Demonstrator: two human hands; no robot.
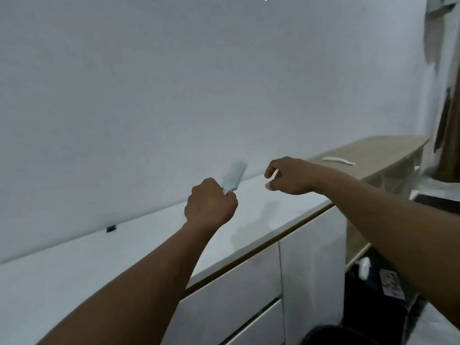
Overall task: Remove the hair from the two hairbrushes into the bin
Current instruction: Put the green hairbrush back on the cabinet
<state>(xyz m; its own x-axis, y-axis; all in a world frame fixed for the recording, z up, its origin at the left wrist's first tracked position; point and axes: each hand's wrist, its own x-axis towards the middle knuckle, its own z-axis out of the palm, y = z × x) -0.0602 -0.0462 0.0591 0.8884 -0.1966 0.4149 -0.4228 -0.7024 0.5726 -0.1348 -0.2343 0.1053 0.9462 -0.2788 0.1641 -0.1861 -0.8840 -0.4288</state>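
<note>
My left hand (211,204) grips the handle of a pale blue hairbrush (234,174), whose head points up and away over the white cabinet top (124,257). No hair on its bristles can be made out. To the right of the brush head, my right hand (288,176) hovers apart from it, with thumb and curled fingers a little apart and nothing visible between them. A second, white brush-like object (338,160) lies on the wooden table (388,150) at the far right. Part of the dark round bin (326,334) shows on the floor at the bottom edge.
The cabinet has white drawers (236,295) below its edge and stands against a plain wall. A small black object (111,228) lies at the back of the top. Under the wooden table, a white item (363,266) and a packet (392,285) lie on the floor.
</note>
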